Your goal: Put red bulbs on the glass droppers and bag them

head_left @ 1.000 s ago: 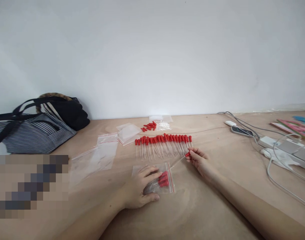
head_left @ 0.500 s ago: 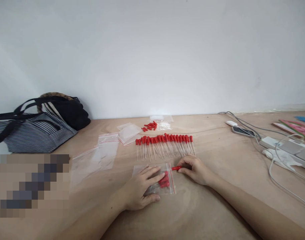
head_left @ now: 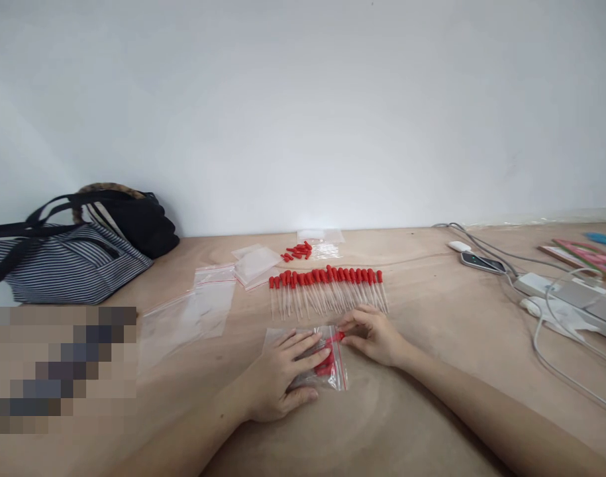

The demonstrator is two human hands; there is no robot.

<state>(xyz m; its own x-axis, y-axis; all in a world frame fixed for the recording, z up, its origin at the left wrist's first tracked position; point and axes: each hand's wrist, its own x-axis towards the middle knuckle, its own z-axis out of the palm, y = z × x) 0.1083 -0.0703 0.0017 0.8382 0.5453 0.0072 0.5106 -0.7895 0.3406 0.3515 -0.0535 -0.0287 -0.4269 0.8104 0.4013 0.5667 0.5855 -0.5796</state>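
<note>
A clear zip bag (head_left: 305,383) with a red edge line lies flat on the table, and several red rubber dropper bulbs (head_left: 325,366) show inside it. My left hand (head_left: 285,374) rests palm down on the bag with its fingers spread. At the bag's right end, my right hand (head_left: 369,333) pinches a red dropper bulb (head_left: 338,336), whose left part is at the bag's mouth. Just beyond the bag lies a row of glass droppers with red bulbs (head_left: 327,278), tubes toward me. Behind them is a small pile of loose red bulbs (head_left: 299,250).
Flat plastic bags (head_left: 210,298) lie to the left, with more bags (head_left: 255,264) behind. A striped bag (head_left: 79,262) stands at the far left. To the right are a phone (head_left: 483,263), a power strip (head_left: 571,298) and cables. A wall closes off the back.
My right hand has moved left with the red bulb, bringing it to the bag's mouth. The bag's right end has wrinkled a little. My left hand stays nearly in place.
</note>
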